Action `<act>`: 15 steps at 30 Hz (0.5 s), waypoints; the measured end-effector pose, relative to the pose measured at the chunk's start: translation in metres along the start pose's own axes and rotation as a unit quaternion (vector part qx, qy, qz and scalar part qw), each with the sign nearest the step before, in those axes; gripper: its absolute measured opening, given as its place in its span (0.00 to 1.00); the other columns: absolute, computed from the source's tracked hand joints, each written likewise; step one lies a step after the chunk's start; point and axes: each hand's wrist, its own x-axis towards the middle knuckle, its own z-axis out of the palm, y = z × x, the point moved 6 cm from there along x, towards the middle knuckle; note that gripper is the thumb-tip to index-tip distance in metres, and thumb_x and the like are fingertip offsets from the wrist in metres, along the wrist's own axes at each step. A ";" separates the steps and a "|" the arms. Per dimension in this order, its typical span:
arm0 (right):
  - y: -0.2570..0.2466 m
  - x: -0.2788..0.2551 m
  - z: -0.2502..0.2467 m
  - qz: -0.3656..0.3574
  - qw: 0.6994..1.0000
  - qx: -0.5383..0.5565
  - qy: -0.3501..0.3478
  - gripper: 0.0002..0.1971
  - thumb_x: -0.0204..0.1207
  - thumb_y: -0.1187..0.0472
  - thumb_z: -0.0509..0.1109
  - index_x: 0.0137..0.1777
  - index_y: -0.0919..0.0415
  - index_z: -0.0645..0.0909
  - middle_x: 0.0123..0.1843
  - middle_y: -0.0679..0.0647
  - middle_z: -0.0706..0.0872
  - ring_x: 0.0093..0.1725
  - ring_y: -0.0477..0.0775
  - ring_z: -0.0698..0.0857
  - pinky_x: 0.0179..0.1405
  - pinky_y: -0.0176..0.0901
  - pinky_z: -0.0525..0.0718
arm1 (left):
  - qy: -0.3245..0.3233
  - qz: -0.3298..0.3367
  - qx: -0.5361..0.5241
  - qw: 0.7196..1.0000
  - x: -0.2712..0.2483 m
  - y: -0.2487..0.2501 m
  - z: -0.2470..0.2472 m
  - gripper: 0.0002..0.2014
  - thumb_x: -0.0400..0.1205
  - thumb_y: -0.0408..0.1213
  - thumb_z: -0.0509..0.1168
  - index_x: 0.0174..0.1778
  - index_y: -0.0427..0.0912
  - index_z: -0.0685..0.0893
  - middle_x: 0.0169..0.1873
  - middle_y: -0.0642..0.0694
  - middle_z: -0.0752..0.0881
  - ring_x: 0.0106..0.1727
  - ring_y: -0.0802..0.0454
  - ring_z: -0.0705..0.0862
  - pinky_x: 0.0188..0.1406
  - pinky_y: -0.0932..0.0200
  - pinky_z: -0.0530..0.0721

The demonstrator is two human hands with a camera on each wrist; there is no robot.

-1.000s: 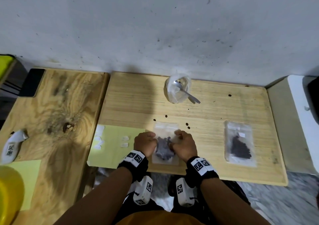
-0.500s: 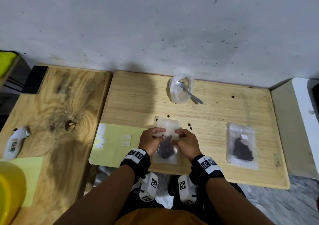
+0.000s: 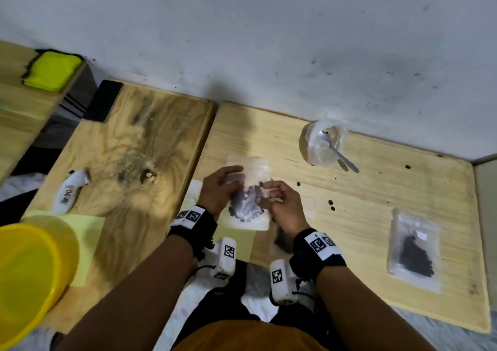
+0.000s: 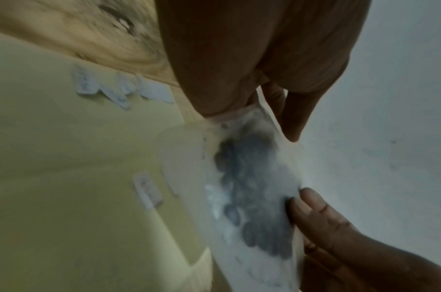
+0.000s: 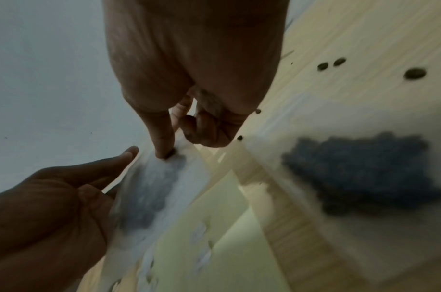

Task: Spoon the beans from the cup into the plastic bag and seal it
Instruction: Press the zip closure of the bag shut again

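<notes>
Plastic bag [image 3: 248,197] w/ dark beans [image 3: 246,202] held up at frame centre, off the table [image 3: 376,194]. Left hand [image 3: 219,192] holds its left edge, fingers loosely curled; right hand [image 3: 282,205] pinches right edge, thumb + forefinger. Bag is thin, limp, likely slippery; beans shift and sag low. Best hold: top strip, both corners, above the beans. Cup [image 3: 324,146] w/ spoon [image 3: 340,154] sits upper right.

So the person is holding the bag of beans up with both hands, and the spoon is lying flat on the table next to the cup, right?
Not quite. The spoon is not flat on the table: its bowl sits inside the cup, with the handle sticking out over the rim, as the head view shows. The left hand and right hand do hold the bag of beans.
</notes>
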 end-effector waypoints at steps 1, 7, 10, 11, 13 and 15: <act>0.001 0.001 0.006 0.007 1.000 0.000 0.009 0.16 0.68 0.73 0.80 0.48 0.52 0.86 0.43 0.55 0.82 0.39 0.52 0.82 0.33 0.40 0.83 | -0.010 -0.013 -0.007 1.000 0.001 -0.002 -0.006 0.18 0.77 0.20 0.67 0.52 0.49 0.88 0.52 0.40 0.88 0.38 0.48 0.83 0.30 0.59 0.80; 0.012 -0.001 0.034 0.018 0.995 -0.079 0.049 0.07 0.79 0.68 0.70 0.52 0.57 0.86 0.48 0.50 0.88 0.44 0.51 0.83 0.42 0.39 0.80 | 0.056 -0.028 -0.051 0.997 0.007 -0.007 -0.061 0.18 0.81 0.19 0.63 0.55 0.47 0.85 0.56 0.42 0.87 0.43 0.43 0.84 0.38 0.50 0.79; 0.025 -0.006 0.048 0.010 0.955 -0.295 0.000 0.09 0.77 0.59 0.72 0.56 0.55 0.87 0.59 0.51 0.89 0.58 0.54 0.86 0.59 0.40 0.81 | 0.093 -0.014 -0.071 0.993 0.014 -0.005 -0.082 0.17 0.81 0.18 0.63 0.59 0.43 0.83 0.57 0.40 0.86 0.52 0.44 0.85 0.44 0.53 0.83; 0.029 -0.008 0.053 0.018 0.936 -0.352 -0.026 0.11 0.77 0.55 0.73 0.58 0.53 0.87 0.60 0.52 0.88 0.60 0.56 0.86 0.57 0.41 0.81 | 0.096 -0.007 -0.072 0.993 0.017 -0.004 -0.086 0.18 0.80 0.18 0.64 0.59 0.42 0.83 0.57 0.39 0.86 0.55 0.43 0.84 0.45 0.53 0.83; 0.031 -0.012 0.062 0.017 0.915 -0.401 -0.044 0.14 0.76 0.51 0.74 0.59 0.52 0.85 0.58 0.52 0.87 0.58 0.57 0.85 0.50 0.42 0.79 | 0.096 -0.001 -0.079 0.992 0.022 -0.001 -0.092 0.18 0.79 0.17 0.64 0.58 0.42 0.84 0.56 0.38 0.85 0.58 0.43 0.83 0.49 0.52 0.83; 0.030 -0.014 0.068 0.008 0.908 -0.417 -0.041 0.14 0.74 0.48 0.75 0.57 0.52 0.84 0.55 0.51 0.86 0.54 0.56 0.85 0.45 0.41 0.76 | 0.094 -0.001 -0.088 0.992 0.025 0.002 -0.094 0.18 0.78 0.17 0.64 0.56 0.43 0.84 0.56 0.37 0.85 0.58 0.42 0.82 0.52 0.50 0.82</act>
